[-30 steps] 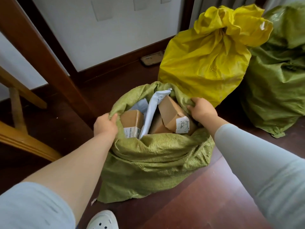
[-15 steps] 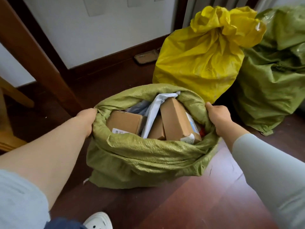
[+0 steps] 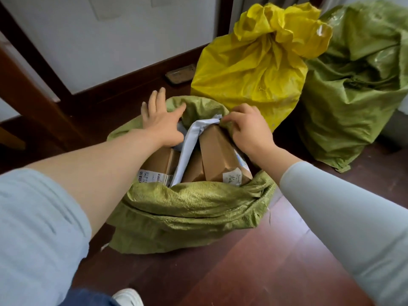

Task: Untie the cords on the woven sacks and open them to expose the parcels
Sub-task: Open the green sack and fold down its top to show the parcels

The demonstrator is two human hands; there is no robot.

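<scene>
A green woven sack (image 3: 187, 208) stands open on the floor, its rim rolled down. Inside lie brown cardboard parcels (image 3: 217, 155) with white labels and a pale grey mailer bag (image 3: 189, 146). My left hand (image 3: 160, 120) reaches over the far rim with fingers spread and straight, the thumb touching the sack cloth. My right hand (image 3: 247, 127) has curled fingers pinching the far right rim of the sack. Behind stands a yellow sack (image 3: 254, 60), its neck bunched shut. A second green sack (image 3: 357, 80) stands closed at the right.
Dark wooden floor (image 3: 254, 268) all around. A white wall with a dark skirting board (image 3: 132, 82) runs behind. A brown wooden post (image 3: 28, 85) rises at the left. A small flat dark object (image 3: 180, 75) lies by the skirting. My white shoe (image 3: 127, 297) shows at the bottom.
Both hands left the side rims of the sack and moved to its far rim. The left hand went from gripping to spread flat; the right now pinches the back edge.
</scene>
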